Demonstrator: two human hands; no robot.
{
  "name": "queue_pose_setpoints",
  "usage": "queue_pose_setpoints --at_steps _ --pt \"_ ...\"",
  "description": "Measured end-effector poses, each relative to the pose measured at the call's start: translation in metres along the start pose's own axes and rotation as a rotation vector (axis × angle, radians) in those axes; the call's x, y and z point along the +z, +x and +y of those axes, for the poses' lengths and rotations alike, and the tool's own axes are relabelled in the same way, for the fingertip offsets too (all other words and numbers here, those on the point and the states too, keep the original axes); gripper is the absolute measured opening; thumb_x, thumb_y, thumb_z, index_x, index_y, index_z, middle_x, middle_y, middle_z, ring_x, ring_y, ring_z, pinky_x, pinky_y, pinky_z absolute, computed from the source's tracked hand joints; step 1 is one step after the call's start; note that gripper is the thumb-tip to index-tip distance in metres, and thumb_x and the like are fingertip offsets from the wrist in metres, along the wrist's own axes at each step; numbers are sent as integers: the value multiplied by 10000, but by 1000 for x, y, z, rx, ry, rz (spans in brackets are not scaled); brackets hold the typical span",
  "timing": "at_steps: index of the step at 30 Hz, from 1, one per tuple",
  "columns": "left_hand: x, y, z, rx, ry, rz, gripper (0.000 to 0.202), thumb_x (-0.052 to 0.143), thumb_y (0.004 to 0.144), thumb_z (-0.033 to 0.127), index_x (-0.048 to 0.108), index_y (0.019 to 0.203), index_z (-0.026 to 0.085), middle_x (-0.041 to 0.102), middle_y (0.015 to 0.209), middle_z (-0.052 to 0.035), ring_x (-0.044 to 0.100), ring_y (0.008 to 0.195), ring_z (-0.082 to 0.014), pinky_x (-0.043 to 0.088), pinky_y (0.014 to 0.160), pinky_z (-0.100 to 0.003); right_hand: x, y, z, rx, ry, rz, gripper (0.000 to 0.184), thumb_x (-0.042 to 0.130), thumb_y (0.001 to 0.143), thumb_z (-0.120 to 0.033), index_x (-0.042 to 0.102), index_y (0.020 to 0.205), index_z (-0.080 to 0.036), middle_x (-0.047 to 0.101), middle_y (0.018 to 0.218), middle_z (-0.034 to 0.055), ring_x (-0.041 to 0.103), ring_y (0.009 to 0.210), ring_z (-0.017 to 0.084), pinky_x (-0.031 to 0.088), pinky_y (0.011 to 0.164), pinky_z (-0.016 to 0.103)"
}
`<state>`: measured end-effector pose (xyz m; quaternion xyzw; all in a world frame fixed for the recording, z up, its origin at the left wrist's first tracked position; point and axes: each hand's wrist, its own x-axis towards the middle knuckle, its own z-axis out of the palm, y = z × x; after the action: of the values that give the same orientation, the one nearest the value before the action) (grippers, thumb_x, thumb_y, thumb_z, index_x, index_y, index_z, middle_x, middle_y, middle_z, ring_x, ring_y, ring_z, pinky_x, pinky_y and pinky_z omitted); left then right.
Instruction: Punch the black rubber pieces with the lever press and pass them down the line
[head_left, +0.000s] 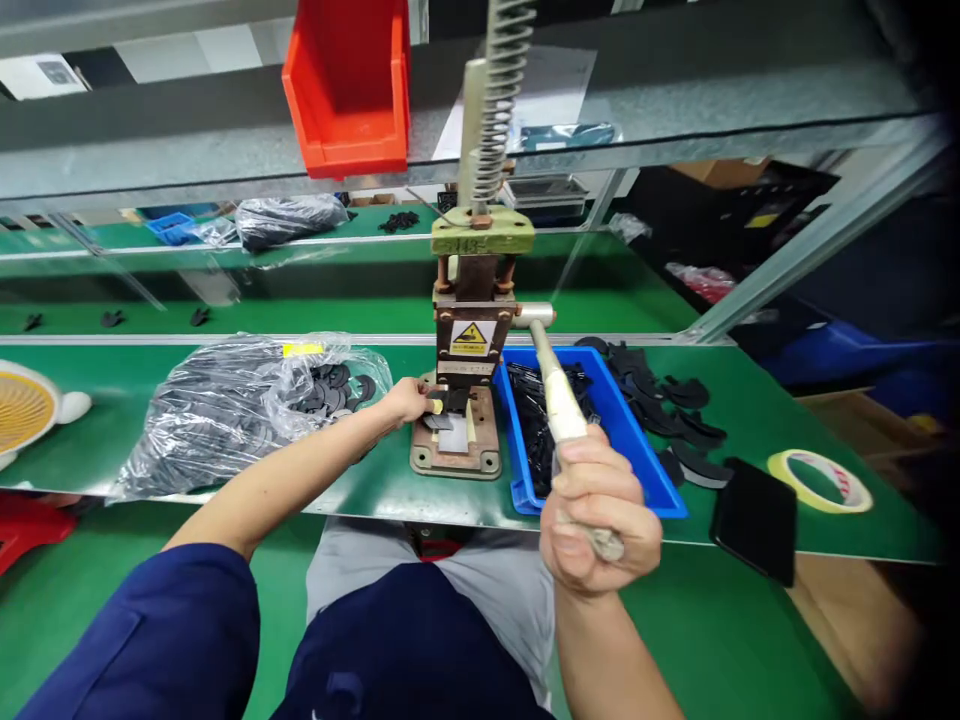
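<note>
A hand press (472, 260) with a tall spring on top stands on the green bench. My right hand (600, 510) is wrapped round its pale lever handle (559, 395), which slants down toward me. My left hand (407, 400) is at the press base (454, 460), fingertips pinching a dark flat part (435, 421) beneath the ram. Part of that piece is hidden by the fingers and the press. Close to my left forearm lies a clear plastic bag (217, 410) of dark curved pieces. Under the lever, a blue bin (637, 440) holds black pieces.
Loose dark curved pieces (686, 425) lie right of the bin, near a black phone-like slab (756, 520) and a tape roll (821, 482). A red bin (349, 150) hangs overhead by the metal shelf (675, 100). At far left is a yellow-and-white round basket (26, 410).
</note>
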<state>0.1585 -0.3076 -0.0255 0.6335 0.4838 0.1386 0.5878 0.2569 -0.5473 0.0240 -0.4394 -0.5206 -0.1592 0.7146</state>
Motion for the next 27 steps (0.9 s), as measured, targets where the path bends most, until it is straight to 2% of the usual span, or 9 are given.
queue_pose_setpoints --at_steps 3,6,10,12,14,17,20,23,27 --pt "5 -4 -4 -68 -154 -67 232 784 627 14 594 680 137 585 539 37 555 465 -96 443 456 -173 14 38 -4 -181 72 155 258 686 781 -379 623 1003 -265 634 812 -2 629 818 204 549 899 524" --pt "6 -11 -8 -48 -330 -72 273 804 628 28 575 718 146 583 557 48 574 471 -101 489 485 -197 28 84 -7 -204 112 201 399 725 764 -380 667 1141 -263 648 912 25 638 838 204 562 885 479" --pt "-3 -22 -17 8 -453 -70 261 814 628 48 597 748 129 626 601 28 578 489 -94 472 479 -186 38 110 -7 -131 99 139 538 750 780 -321 613 1300 -314 593 1291 33 612 1212 257 478 1111 478" --pt "-12 -30 -21 15 -502 -88 289 840 612 87 614 789 126 657 639 14 594 513 -103 473 480 -190 42 93 -2 -41 51 180 567 736 805 -258 572 1346 -302 552 1401 50 527 1358 275 429 1164 501" --pt "-21 -40 -24 31 -544 -123 331 866 585 128 621 808 128 677 678 4 612 543 -111 487 496 -201 46 57 7 104 -77 192 572 702 833 -229 530 1375 -289 561 1398 87 560 1322 263 523 1066 471" --pt "-34 -56 -27 64 -583 -174 356 877 559 175 627 808 130 676 690 5 615 563 -114 497 507 -211 53 -8 24 409 -249 -112 358 599 908 -286 605 1264 -250 692 1156 82 690 1060 189 601 930 385" --pt "-40 -71 -28 90 -598 -211 371 879 537 208 630 802 132 654 671 18 587 542 -102 461 475 -195 64 -52 37 522 -236 -345 326 622 893 -313 663 1193 -191 740 1036 95 732 905 182 635 777 323" --pt "-40 -80 -30 92 -597 -254 383 885 524 224 633 798 134 642 661 27 559 520 -84 420 459 -178 74 -64 41 560 -217 -480 318 632 887 -345 684 1164 -198 755 1041 89 739 887 178 629 765 309" --pt "-34 -80 -37 55 -592 -301 379 891 538 240 638 800 134 613 613 36 522 475 -72 381 443 -175 78 -61 40 552 -252 -542 202 627 885 -372 726 963 -214 761 920 54 717 822 172 597 754 311"
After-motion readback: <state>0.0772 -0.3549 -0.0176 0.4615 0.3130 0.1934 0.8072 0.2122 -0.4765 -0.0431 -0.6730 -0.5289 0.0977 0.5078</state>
